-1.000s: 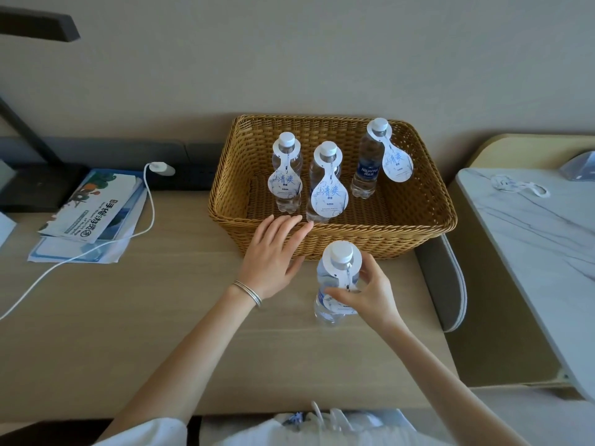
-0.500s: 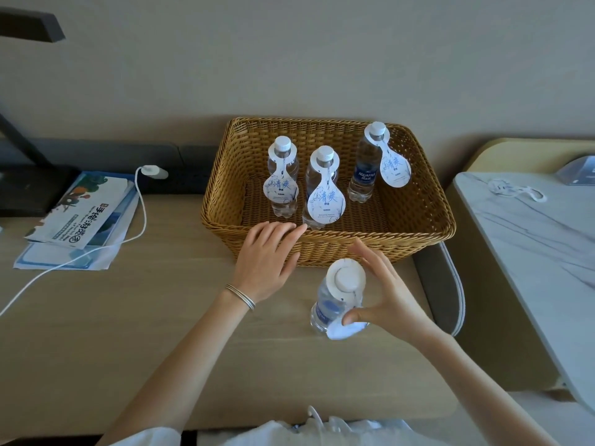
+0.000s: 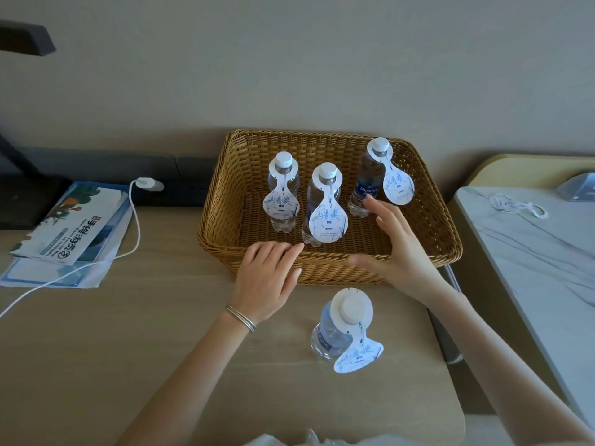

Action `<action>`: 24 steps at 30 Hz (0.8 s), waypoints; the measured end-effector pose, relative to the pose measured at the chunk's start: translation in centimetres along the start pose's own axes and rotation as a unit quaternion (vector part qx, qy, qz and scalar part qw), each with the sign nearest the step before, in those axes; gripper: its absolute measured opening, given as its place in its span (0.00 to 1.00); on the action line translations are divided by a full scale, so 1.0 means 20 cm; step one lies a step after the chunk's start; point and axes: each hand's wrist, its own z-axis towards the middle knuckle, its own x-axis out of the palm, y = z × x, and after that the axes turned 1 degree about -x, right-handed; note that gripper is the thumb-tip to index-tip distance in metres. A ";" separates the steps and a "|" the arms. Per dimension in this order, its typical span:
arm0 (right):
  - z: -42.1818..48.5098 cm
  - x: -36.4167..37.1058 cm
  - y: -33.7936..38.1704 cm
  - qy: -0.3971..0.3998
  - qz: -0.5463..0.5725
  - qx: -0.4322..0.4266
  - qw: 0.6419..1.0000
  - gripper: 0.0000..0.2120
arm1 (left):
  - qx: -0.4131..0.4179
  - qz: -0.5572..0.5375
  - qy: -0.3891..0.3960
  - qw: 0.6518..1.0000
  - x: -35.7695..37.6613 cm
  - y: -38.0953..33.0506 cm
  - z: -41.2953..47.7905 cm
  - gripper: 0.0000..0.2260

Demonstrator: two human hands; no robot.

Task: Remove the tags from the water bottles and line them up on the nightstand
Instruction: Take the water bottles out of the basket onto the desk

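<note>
Leaning over the pale wooden worktop (image 3: pixel 96 365), I have both hands out in front of me, and neither holds anything. Well off to the right of my right hand is a marble-topped stand (image 3: pixel 531 278). Just beyond both hands sits the wicker basket (image 3: pixel 222 220). Far to the left of my left hand lies a pile of booklets (image 3: pixel 74 233).

My left hand (image 3: pixel 267 278) lies palm down, fingers straight and close together, their tips on the basket's front rim. My right hand (image 3: pixel 399 252) reaches over that rim, fingers spread wide. The fingertips are at the foot of the right bottle (image 3: pixel 367 185), and I cannot tell whether they touch it.

The left bottle (image 3: pixel 283 201) stands upright in the basket beyond my left fingertips. The middle bottle (image 3: pixel 317 214) is upright too, between my two hands.

A fourth bottle (image 3: pixel 331 336) stands on the worktop between my forearms, nearer me than either hand and touched by neither. Its tag (image 3: pixel 359 357) hangs from the neck.

The three in the basket each wear white tags (image 3: pixel 328 222) looped under the cap. A white cable (image 3: pixel 135 226) crosses the booklets, left of my left hand. Thin bangles (image 3: pixel 241 317) circle my left wrist.
</note>
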 end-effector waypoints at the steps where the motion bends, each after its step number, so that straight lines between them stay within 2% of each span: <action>1: 0.06 0.01 -0.01 -0.012 -0.030 0.000 0.999 0.43 | 0.001 -0.001 -0.004 1.000 0.00 0.00 0.00 0.17; 5: 0.29 0.06 -0.10 -0.058 -0.122 -0.005 0.991 0.39 | -0.002 -0.003 -0.010 1.000 0.01 0.02 -0.01 0.17; 9: 0.48 0.11 -0.21 -0.059 -0.139 0.023 0.988 0.40 | -0.011 -0.002 -0.015 1.000 0.02 0.03 -0.02 0.17; 13: 0.60 0.18 -0.27 -0.015 -0.105 0.055 0.993 0.43 | -0.028 -0.010 -0.024 0.999 0.02 0.04 -0.02 0.17; 18: 0.68 0.26 -0.33 0.005 -0.005 0.110 0.994 0.45 | -0.058 -0.005 -0.043 0.997 0.02 0.05 0.00 0.18; 24: 0.69 0.29 -0.36 -0.019 0.028 0.128 0.991 0.34 | -0.046 0.008 -0.061 0.997 0.06 0.06 -0.01 0.17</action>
